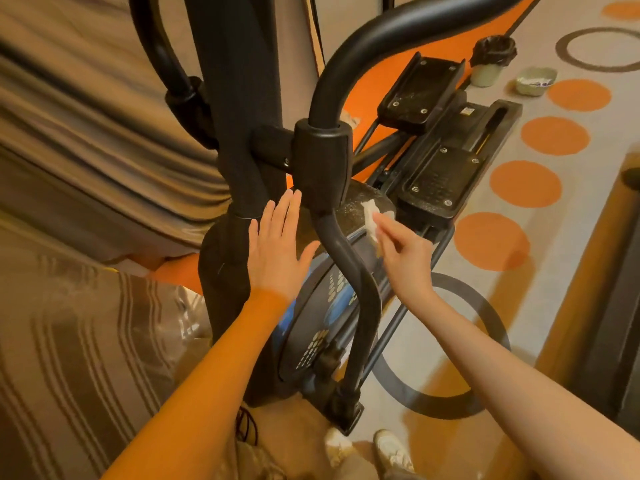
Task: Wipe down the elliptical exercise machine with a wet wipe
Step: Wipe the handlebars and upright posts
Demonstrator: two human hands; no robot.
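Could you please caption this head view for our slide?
Right hand wipes elliptical's flywheel housing with wet wipe; left hand braces it.

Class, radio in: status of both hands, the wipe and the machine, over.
Left hand open, flat against black elliptical housing. Right hand pinching white wet wipe on housing top. Curved black handlebar arm crosses between hands.

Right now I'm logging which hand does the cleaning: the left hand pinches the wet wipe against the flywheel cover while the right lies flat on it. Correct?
Not quite: the hands are swapped. In the head view the right hand pinches the wet wipe against the flywheel cover, while the left hand lies flat on it.
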